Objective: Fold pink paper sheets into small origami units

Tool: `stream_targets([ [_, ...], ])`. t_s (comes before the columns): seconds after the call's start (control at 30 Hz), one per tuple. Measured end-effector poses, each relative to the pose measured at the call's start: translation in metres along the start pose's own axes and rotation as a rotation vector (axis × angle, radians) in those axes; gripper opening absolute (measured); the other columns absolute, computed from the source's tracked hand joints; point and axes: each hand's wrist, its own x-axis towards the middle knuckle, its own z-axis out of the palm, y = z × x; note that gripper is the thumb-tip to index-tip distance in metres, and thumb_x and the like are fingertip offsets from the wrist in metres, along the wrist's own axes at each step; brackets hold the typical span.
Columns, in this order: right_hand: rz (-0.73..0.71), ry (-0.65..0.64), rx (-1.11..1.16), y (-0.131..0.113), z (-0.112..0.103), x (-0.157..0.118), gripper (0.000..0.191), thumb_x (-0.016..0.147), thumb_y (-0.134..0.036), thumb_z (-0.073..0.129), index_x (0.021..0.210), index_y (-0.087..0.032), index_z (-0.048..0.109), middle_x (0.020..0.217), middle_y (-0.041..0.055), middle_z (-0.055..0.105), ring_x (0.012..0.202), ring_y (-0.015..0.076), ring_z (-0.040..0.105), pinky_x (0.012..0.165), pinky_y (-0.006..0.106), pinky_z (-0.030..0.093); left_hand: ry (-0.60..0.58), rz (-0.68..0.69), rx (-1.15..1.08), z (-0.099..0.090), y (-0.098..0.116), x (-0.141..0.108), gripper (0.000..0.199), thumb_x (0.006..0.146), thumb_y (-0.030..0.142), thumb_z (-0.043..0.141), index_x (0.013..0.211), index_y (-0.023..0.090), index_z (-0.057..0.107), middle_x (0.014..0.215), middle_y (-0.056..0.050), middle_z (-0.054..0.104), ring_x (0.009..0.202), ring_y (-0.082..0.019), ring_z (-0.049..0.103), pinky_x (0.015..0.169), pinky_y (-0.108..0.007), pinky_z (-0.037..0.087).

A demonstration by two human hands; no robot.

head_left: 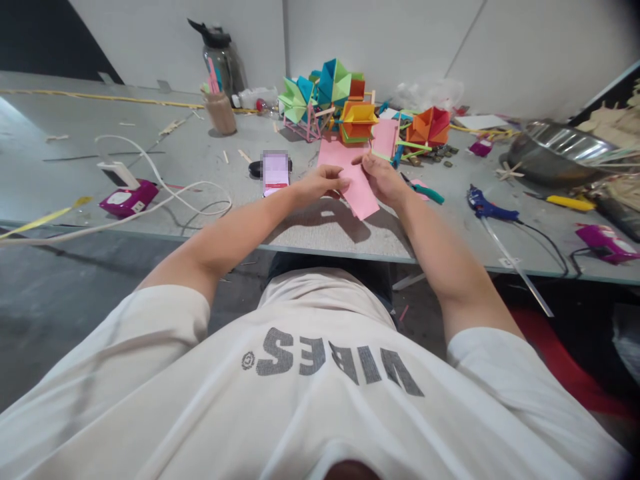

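Observation:
A strip of pink paper (362,193) is held between my hands above the table's front part. My left hand (323,183) pinches its left edge between thumb and fingers. On the other side, my right hand (381,175) grips the upper right edge. Behind the strip, a larger pink sheet (333,152) lies on the table, partly covered by my hands. Folded paper shapes stand just beyond: a yellow and orange one (358,121), a green and blue one (334,81), and an orange and red one (429,128).
A phone (276,175) lies left of my hands, with a white cable (200,212) farther left. Teal-handled pliers (429,194) and a blue glue gun (493,207) are on the right. A metal bowl (555,155), stick cup (220,113) and dark bottle (223,63) stand farther back.

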Motion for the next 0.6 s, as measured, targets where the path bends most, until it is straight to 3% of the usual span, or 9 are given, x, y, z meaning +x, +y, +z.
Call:
stream_targets([
  [0.13,0.016,-0.09,0.083,-0.009,0.021,-0.008,0.095,0.07,-0.117,0.101,0.096,-0.03,0.072,0.092,0.0024,0.068,0.082,0.0234,0.062,0.066,0.036,0.056,-0.125,-0.116,-0.182,0.016,0.0,-0.006,0.061,0.076,0.059,0.128,0.103,0.02,0.09,0.106,-0.008,0.086,0.095,-0.023,0.083,0.093,-0.04,0.069],
  [0.27,0.082,-0.175,0.104,-0.008,0.036,-0.012,0.092,0.068,-0.113,0.104,0.095,-0.031,0.072,0.088,0.0015,0.065,0.076,0.023,0.058,0.059,0.037,0.053,-0.211,-0.165,-0.237,0.028,-0.006,-0.007,0.063,0.072,0.059,0.131,0.094,0.018,0.088,0.095,-0.007,0.083,0.086,-0.021,0.081,0.088,-0.039,0.07],
  [0.47,0.037,-0.121,0.223,-0.001,0.033,-0.008,0.092,0.075,-0.106,0.11,0.089,-0.031,0.059,0.083,-0.0016,0.058,0.076,0.0218,0.056,0.06,0.033,0.053,-0.148,-0.102,-0.277,0.022,0.001,-0.003,0.05,0.077,0.043,0.126,0.091,0.018,0.085,0.092,-0.002,0.078,0.085,-0.017,0.077,0.085,-0.032,0.064],
  [0.6,0.064,-0.066,0.278,-0.007,0.034,-0.007,0.09,0.092,-0.109,0.096,0.087,-0.029,0.054,0.081,-0.002,0.055,0.073,0.0201,0.054,0.063,0.034,0.053,-0.134,-0.063,-0.245,0.018,0.009,-0.002,0.048,0.079,0.045,0.124,0.094,0.019,0.087,0.092,-0.002,0.079,0.085,-0.017,0.076,0.085,-0.032,0.063],
])
